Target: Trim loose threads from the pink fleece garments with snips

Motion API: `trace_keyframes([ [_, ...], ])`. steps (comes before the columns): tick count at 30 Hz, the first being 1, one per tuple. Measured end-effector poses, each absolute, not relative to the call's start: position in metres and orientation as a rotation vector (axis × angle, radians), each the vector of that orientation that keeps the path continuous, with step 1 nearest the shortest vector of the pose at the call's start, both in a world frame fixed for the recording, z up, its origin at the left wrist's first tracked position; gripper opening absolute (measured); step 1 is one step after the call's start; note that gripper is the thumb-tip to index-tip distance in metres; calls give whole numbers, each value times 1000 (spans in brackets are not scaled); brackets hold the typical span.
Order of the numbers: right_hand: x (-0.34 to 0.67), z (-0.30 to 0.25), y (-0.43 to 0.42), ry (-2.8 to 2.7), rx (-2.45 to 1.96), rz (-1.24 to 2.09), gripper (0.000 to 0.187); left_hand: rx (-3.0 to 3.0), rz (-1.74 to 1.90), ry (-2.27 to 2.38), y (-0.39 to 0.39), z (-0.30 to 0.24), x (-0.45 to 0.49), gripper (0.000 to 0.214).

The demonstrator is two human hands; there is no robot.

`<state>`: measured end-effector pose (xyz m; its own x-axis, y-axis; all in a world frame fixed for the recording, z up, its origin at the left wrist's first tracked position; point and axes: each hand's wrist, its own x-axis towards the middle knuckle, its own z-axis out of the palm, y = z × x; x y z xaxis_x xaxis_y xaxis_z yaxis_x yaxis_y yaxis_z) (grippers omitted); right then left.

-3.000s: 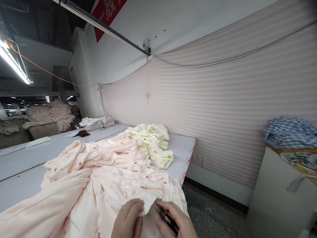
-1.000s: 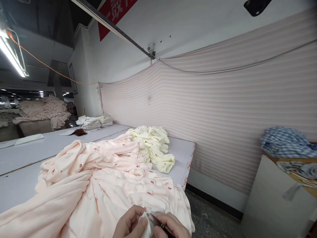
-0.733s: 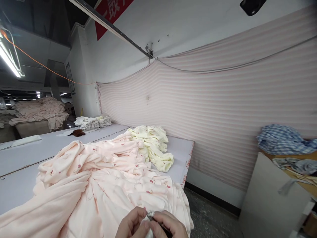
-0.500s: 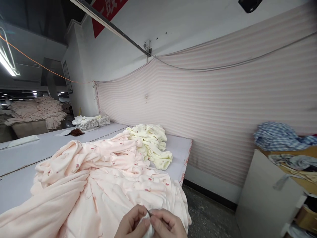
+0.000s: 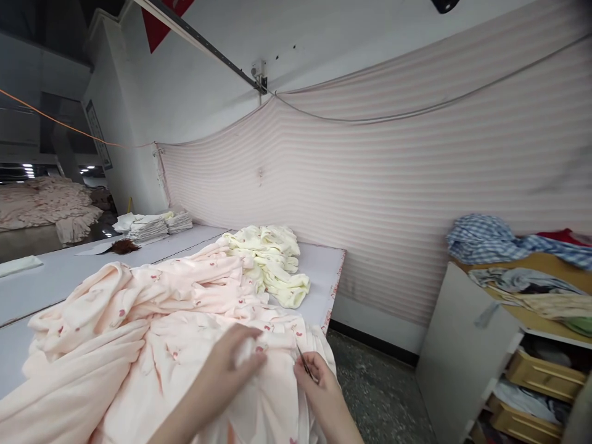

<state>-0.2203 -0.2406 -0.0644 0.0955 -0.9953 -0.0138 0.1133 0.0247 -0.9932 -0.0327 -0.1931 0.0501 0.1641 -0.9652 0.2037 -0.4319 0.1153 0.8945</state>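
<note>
My left hand is over the pale pink printed cloth, slightly blurred, thumb and fingers apart with nothing seen in them. To its right, my right hand is closed around a slim, dark, pointed metal tool, its tip pointing up and away; its exact kind is unclear. The pink cloth lies heaped and folded across the near part of the table, with small reddish prints. Pale yellow printed cloth sits just behind it.
The table ends at a right edge, with dark floor beyond. Stacked white cloths and a brown tuft lie farther back. A cabinet with drawers and clothes stands right. Striped fabric covers the wall.
My hands were together at the bottom, pinching a small white piece; now they are apart and farther forward over the pink cloth. The white piece no longer shows in them. The view has shifted right.
</note>
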Motion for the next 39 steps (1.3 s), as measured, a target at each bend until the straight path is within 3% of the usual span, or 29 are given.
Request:
trace_keyframes([
  [4,-211,-59,-231,956,-1157,-1165,19,1642,-798,-1759,-199,24,-69,39],
  [9,-216,-63,-220,945,-1216,-1154,16,1751,-811,-1793,-201,12,-63,4],
  [16,-223,-61,-251,1177,-1387,-1188,38,1681,-647,-1620,-187,38,-41,18],
  [19,-216,-47,-255,1057,-1429,-1141,18,1573,-582,-1496,-184,47,-34,21],
  [20,-215,-42,-253,1015,-1439,-1136,15,1530,-594,-1419,-183,48,-32,22],
  [24,-218,-29,-240,871,-1417,-997,33,1380,-962,-1075,-176,46,-26,18],
  [27,-224,-22,-229,812,-1414,-868,36,1322,-1086,-1269,-171,42,-30,14],
  [31,-229,-11,-218,864,-1634,-898,32,1473,-919,-1729,-167,38,-44,18],
  [35,-233,-2,-210,1016,-1850,-1068,26,1561,-990,-1640,-165,36,-52,21],
  [39,-227,1,-207,1048,-1617,-1050,33,1541,-1007,-1520,-163,24,-52,23],
])
